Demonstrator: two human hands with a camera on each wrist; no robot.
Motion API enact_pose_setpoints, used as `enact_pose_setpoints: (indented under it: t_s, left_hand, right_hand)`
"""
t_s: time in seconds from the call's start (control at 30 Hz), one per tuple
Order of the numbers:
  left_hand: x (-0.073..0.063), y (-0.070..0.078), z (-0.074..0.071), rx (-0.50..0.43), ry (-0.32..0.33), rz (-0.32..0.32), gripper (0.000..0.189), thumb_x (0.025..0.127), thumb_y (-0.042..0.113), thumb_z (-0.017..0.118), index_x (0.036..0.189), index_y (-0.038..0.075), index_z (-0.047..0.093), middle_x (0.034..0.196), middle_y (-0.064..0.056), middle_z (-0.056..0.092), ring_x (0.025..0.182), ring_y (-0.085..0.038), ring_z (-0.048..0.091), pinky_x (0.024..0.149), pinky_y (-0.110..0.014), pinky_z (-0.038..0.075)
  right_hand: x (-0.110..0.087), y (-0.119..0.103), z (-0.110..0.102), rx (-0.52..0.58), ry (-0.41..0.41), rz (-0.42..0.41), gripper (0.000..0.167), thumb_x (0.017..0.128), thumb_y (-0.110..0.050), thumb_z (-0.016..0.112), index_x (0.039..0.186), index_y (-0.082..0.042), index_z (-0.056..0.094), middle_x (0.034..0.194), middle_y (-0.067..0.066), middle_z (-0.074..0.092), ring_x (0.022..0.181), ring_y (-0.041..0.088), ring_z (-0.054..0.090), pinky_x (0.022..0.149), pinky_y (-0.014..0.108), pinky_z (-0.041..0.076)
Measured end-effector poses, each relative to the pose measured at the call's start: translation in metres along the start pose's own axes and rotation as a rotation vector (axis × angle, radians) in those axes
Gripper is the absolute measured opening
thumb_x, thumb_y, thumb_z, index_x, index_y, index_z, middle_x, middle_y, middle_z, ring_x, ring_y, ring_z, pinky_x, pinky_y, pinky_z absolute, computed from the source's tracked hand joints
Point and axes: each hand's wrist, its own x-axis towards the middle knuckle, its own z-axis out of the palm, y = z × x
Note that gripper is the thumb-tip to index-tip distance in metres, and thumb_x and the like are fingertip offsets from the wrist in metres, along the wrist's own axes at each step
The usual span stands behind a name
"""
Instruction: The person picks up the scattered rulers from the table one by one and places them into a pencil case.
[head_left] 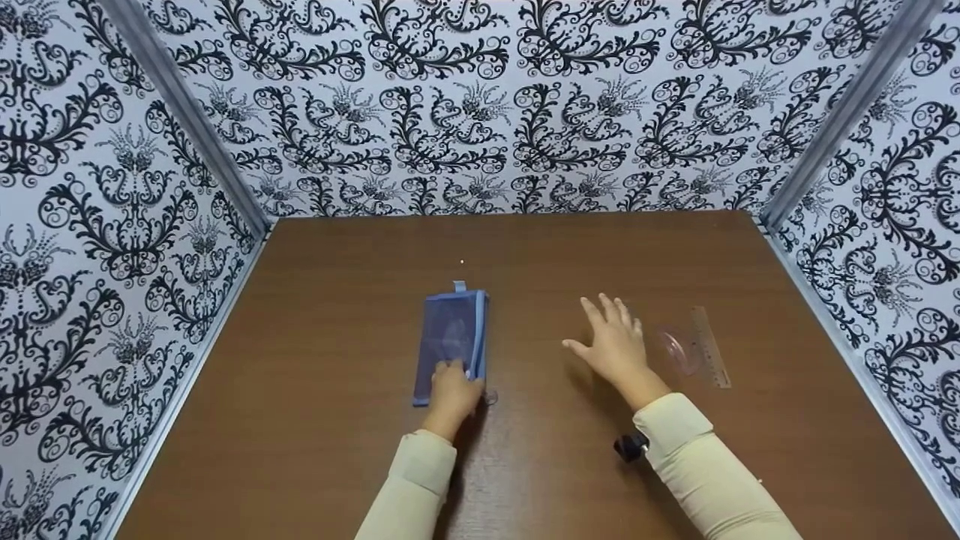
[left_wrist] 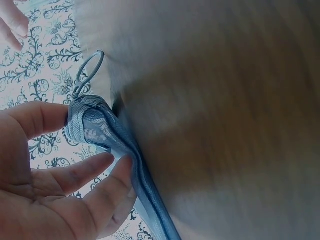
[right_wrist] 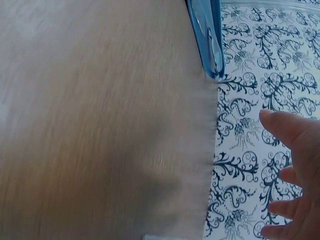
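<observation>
A blue mesh zip pouch [head_left: 448, 326] lies lengthwise at the middle of the table, with a small tab at its far end. My left hand [head_left: 454, 394] holds its near end. In the left wrist view, thumb and fingers pinch the pouch [left_wrist: 150, 192] beside its zip, near a thin cord loop [left_wrist: 91, 72]. My right hand [head_left: 619, 349] is held over the table to the right of the pouch, fingers spread and nothing in them. The right wrist view shows the right hand [right_wrist: 306, 170] apart from the pouch [right_wrist: 207, 37].
Right of my right hand lie a clear pinkish protractor [head_left: 679, 352] and a transparent ruler [head_left: 710, 347], side by side. The brown wooden table [head_left: 337, 300] is bounded by patterned walls [head_left: 465, 112] at the back and both sides.
</observation>
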Motion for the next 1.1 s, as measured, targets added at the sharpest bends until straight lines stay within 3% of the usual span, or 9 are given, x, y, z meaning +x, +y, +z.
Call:
enact_pose_setpoints:
  t_s: [0.7,1.1]
  left_hand:
    - [0.002,-0.003,0.001,0.042,0.011,0.038,0.053,0.080,0.018,0.066,0.125,-0.010,0.056,0.125,-0.030,0.049,0.116,-0.046,0.047,0.098,-0.050,0.041]
    - [0.002,-0.003,0.001,0.021,-0.031,0.000,0.056,0.084,0.019,0.065,0.131,-0.007,0.052,0.133,-0.029,0.045,0.123,-0.044,0.043,0.100,-0.049,0.041]
  right_hand:
    - [-0.011,0.036,-0.012,0.064,-0.012,0.094,0.086,0.083,-0.044,0.071,0.149,-0.006,0.031,0.153,0.026,0.024,0.140,0.048,0.015,0.104,0.070,0.017]
    - [-0.020,0.047,-0.015,0.094,-0.026,0.142,0.086,0.084,-0.043,0.070,0.150,-0.005,0.030,0.153,0.027,0.022,0.140,0.049,0.015,0.106,0.068,0.016]
